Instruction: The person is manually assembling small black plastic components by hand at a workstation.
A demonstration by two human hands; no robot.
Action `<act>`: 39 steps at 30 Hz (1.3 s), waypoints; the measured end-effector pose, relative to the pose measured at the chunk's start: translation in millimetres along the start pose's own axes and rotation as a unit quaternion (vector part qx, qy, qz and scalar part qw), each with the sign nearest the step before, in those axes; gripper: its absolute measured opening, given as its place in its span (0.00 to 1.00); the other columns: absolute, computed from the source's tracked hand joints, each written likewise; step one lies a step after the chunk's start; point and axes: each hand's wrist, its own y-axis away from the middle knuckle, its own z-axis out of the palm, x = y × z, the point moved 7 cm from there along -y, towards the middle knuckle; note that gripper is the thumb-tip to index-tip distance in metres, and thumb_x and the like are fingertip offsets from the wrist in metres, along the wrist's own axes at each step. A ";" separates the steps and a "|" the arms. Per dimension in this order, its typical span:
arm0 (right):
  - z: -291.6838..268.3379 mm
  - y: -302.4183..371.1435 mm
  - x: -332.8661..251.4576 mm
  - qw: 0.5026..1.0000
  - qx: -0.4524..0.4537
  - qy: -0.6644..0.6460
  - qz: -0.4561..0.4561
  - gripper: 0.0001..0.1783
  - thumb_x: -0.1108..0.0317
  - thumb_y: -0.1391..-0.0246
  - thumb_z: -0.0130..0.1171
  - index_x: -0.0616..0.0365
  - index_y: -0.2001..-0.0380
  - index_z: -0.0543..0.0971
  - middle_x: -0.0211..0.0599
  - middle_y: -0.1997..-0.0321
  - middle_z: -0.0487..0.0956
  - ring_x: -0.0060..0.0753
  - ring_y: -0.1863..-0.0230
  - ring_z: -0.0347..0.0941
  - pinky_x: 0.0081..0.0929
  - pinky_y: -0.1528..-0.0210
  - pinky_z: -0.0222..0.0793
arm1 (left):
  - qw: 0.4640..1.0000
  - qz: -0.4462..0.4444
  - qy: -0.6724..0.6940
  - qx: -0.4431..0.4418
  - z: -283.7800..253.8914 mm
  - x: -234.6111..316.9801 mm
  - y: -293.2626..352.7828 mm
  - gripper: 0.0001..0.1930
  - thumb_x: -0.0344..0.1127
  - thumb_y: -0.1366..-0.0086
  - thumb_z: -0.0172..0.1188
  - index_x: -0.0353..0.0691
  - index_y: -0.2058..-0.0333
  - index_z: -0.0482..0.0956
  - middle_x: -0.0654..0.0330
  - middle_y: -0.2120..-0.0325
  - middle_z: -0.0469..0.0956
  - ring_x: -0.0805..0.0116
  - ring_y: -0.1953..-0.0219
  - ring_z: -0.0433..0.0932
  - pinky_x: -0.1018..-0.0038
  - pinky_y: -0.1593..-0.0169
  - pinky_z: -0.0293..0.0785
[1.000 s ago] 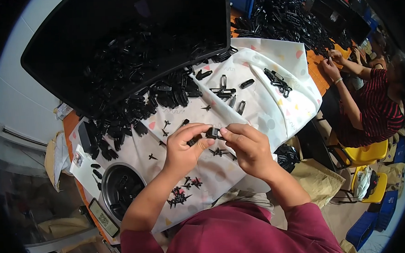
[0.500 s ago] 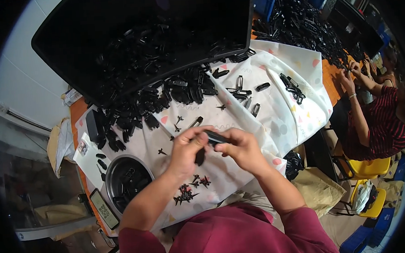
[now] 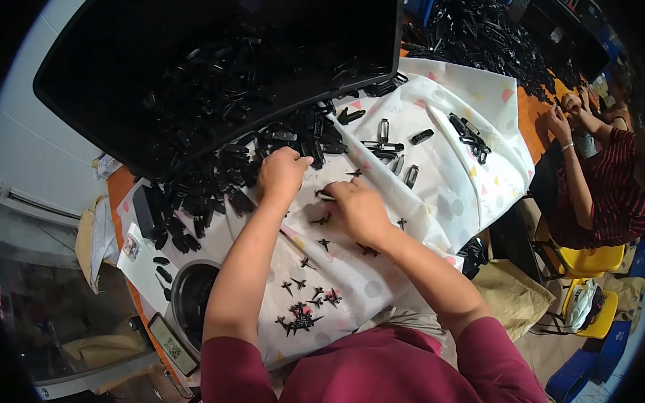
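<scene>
My left hand [image 3: 283,176] has its fingers curled down at the front edge of a pile of small black plastic parts [image 3: 218,167]; what lies under the fingertips is hidden. Lower and to the right, my right hand [image 3: 359,208] pinches a black plastic piece [image 3: 325,195] with a pale glint along it, most of it covered by the fingers. Small black spiky pieces [image 3: 299,318] are gathered in a cluster nearer my body, and a few more lie scattered below my right hand. Several oblong black frame-shaped pieces [image 3: 383,131] rest on the patterned white cloth [image 3: 370,279].
A large black bin [image 3: 76,97] lies tipped toward me, with black parts inside. At the left are a dark round bowl [image 3: 188,289] and a phone [image 3: 172,345]. Another person [image 3: 591,180] works at the right, beside a heap of black parts [image 3: 474,40].
My hands have parted. The left moved up to the pile's edge, while the right turned downward over the cloth. Before, both held a long black piece together.
</scene>
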 end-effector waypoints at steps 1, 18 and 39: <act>-8.4 3.4 8.9 0.997 0.035 -0.068 0.020 0.12 0.69 0.55 0.55 0.61 0.66 0.73 0.46 0.68 0.74 0.44 0.69 0.69 0.33 0.66 0.65 | 0.998 -0.022 -0.053 -0.034 7.8 0.6 -3.4 0.11 0.41 0.52 0.60 0.41 0.73 0.78 0.54 0.77 0.77 0.57 0.70 0.76 0.67 0.65 0.70; -68.1 31.9 -3.1 0.728 0.015 -0.653 0.207 0.08 0.68 0.48 0.54 0.60 0.67 0.73 0.24 0.80 0.68 0.12 0.84 0.58 0.11 0.87 0.51 | 0.878 0.211 0.416 -0.108 -55.5 67.9 105.1 0.14 0.25 0.52 0.62 0.36 0.63 0.76 0.60 0.69 0.75 0.75 0.75 0.73 0.81 0.72 0.69; -52.1 62.8 -17.4 0.844 0.049 -0.497 0.195 0.10 0.71 0.53 0.58 0.67 0.69 0.72 0.34 0.75 0.75 0.18 0.77 0.69 0.15 0.75 0.68 | 0.674 -0.113 0.680 -0.267 -22.3 49.3 146.5 0.14 0.32 0.40 0.51 0.32 0.57 0.69 0.59 0.70 0.75 0.73 0.78 0.73 0.81 0.74 0.71</act>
